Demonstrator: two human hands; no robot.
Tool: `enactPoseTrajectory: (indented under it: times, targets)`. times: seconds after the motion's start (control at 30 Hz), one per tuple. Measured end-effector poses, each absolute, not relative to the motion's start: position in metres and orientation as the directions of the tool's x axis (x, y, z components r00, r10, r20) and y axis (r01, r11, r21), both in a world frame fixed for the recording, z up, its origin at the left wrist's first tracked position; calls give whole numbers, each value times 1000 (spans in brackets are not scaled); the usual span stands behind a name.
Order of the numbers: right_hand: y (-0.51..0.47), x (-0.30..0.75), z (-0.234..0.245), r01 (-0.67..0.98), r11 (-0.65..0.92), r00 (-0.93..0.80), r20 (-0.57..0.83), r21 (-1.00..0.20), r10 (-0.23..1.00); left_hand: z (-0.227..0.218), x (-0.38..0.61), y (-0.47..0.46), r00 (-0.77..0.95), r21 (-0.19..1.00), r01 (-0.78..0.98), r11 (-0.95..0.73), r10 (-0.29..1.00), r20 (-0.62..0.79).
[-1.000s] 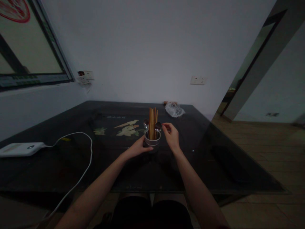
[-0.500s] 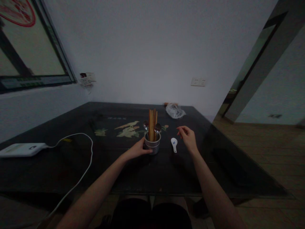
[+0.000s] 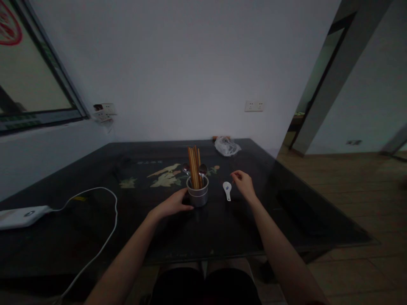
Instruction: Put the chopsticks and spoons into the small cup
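A grey metal cup [image 3: 198, 198] stands on the dark table, holding a bundle of wooden chopsticks [image 3: 193, 167] and two metal spoons [image 3: 203, 169]. My left hand [image 3: 174, 203] is at the cup's left side, thumb and fingers spread, the thumb tip close to its lower front; whether it touches is unclear. To the right of the cup lies a small white spoon [image 3: 227, 189] with a blue mark in its bowl, handle towards me. Just right of its bowl is my right hand [image 3: 243, 183], fingers loosely bent and slightly apart, with nothing visible in them.
A crumpled clear plastic bag [image 3: 227, 146] lies near the wall at the table's back. On the left is a white device [image 3: 23, 217] with a white cable [image 3: 115, 220] looping over the table's front edge. A dark flat object [image 3: 300, 212] lies at right.
The view has turned slightly right. My left thumb has slid left from the cup's front, loosening around it. My right hand is a little closer to the white spoon.
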State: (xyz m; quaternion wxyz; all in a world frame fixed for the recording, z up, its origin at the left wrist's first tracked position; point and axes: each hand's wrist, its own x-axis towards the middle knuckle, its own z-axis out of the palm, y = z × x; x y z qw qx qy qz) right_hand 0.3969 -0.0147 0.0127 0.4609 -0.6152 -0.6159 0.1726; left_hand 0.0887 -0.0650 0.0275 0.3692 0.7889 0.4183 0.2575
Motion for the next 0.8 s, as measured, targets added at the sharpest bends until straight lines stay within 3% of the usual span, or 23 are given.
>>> enactPoseTrajectory:
  times: [0.27, 0.43, 0.63, 0.8]
  targets:
    - [-22, 394, 17, 783, -25, 161, 163, -621, 973, 27, 86, -64, 524, 810, 466, -357, 848, 72]
    - [-29, 392, 24, 885, -173, 190, -4, -432, 982, 26, 88, -64, 542, 829, 431, -357, 837, 78]
    - [-37, 386, 29, 929, -170, 125, -156, -330, 980, 21, 89, -64, 550, 858, 401, -321, 834, 55]
    - [-42, 377, 29, 947, -151, 106, -166, -283, 980, 22, 90, -63, 553, 853, 402, -334, 831, 64]
